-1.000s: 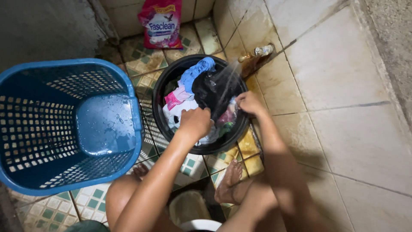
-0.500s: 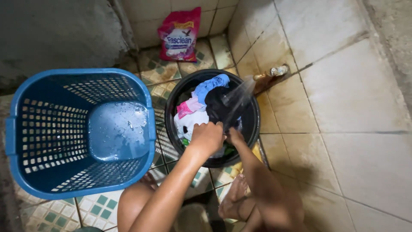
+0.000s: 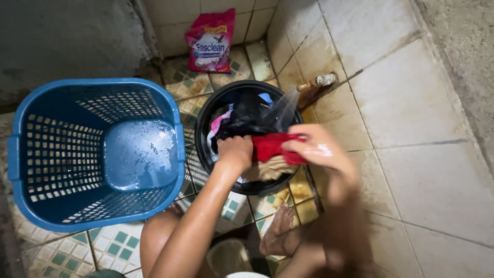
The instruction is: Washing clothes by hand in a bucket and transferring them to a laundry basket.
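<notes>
A black round basin stands on the tiled floor, full of wet clothes in black, pink, white and blue. Over its near side I hold a red cloth stretched between both hands. My left hand grips its left end above the basin. My right hand grips its right end, raised over the basin's right rim. Water streams into the basin from a brass tap on the wall at the right.
A large blue slotted laundry basket with a wet bottom stands left of the basin, touching it. A pink detergent pouch leans in the far corner. My bare feet and knees are below the basin. Tiled wall rises on the right.
Both hands have come up out of the clothes holding a red cloth between them. My right hand has moved right and upward. The black garment now covers the blue one.
</notes>
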